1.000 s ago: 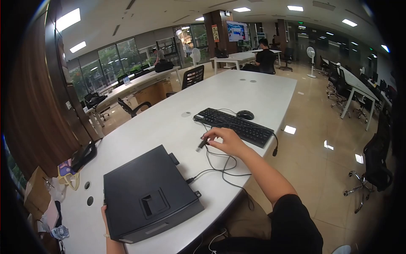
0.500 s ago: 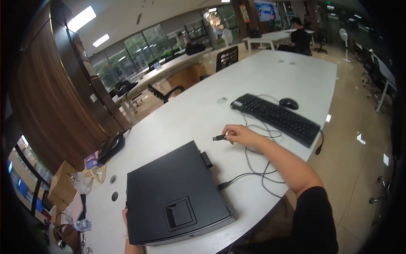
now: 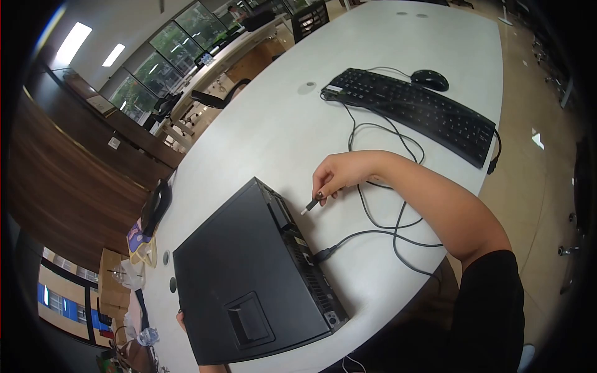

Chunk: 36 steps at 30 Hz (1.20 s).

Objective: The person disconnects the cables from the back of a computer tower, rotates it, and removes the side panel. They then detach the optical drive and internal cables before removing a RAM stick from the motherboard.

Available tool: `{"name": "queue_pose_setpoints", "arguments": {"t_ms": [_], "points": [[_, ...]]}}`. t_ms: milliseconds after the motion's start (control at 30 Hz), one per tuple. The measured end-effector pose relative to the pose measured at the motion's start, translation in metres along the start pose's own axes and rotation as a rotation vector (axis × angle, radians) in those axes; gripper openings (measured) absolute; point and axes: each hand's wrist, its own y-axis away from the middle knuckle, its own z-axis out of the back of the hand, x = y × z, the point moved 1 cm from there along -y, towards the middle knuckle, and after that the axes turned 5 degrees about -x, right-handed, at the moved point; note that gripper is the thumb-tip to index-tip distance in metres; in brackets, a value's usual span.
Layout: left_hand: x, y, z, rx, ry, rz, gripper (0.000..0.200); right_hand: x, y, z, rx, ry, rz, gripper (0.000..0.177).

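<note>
A black desktop computer case [image 3: 224, 248] lies on the white table with its port side turned partly toward me. My left hand [image 3: 181, 321] is at the case's left edge, gripping it; most of that hand is hidden behind the case. In my right hand [image 3: 337, 174], thumb and fingers pinch a USB plug [image 3: 311, 205], its metal tip pointing down-left at the rear ports [image 3: 299, 244]. A gap separates the tip from the case. A thick black cable [image 3: 323, 254] is plugged into the same side.
A black keyboard [image 3: 410, 112] and mouse [image 3: 430, 79] lie farther back, their cables looping over the white table [image 3: 261, 143]. At the left are a black bag-like item [image 3: 155, 205], a cardboard box [image 3: 115, 286] and a plastic bottle [image 3: 148, 336]. Chairs stand beyond the table.
My view has tipped down. The case has turned, so more of its port side shows. My right hand has brought the plug nearer the case and angled it downward.
</note>
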Motion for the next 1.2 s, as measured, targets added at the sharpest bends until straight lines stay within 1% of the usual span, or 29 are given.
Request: {"name": "queue_pose_setpoints", "arguments": {"t_ms": [100,233,333,433,633,933,1200], "points": [[-0.001,0.0,0.0,-0.008,-0.01,0.004,0.052,0.009,0.004,-0.013,0.066,0.166,0.035,0.007],[-0.001,-0.001,-0.001,-0.013,-0.026,0.011,0.053,0.012,0.002,-0.029,0.066,0.312,0.132,0.006],[-0.001,-0.002,-0.002,-0.015,-0.03,0.017,0.053,0.009,0.001,-0.033,0.112,0.299,0.171,0.006],[-0.001,-0.001,-0.002,-0.014,-0.028,0.015,0.054,0.007,0.001,-0.034,0.125,0.291,0.158,0.007],[-0.002,0.001,-0.001,-0.015,-0.025,0.018,0.054,0.01,0.004,-0.04,0.212,0.42,0.11,0.012],[-0.001,0.002,0.0,-0.009,-0.027,0.027,0.055,0.011,0.001,-0.039,0.25,0.299,0.036,0.013],[-0.001,0.001,0.001,-0.003,-0.02,0.026,0.056,0.012,0.005,-0.048,0.282,0.381,0.075,0.015]]}}
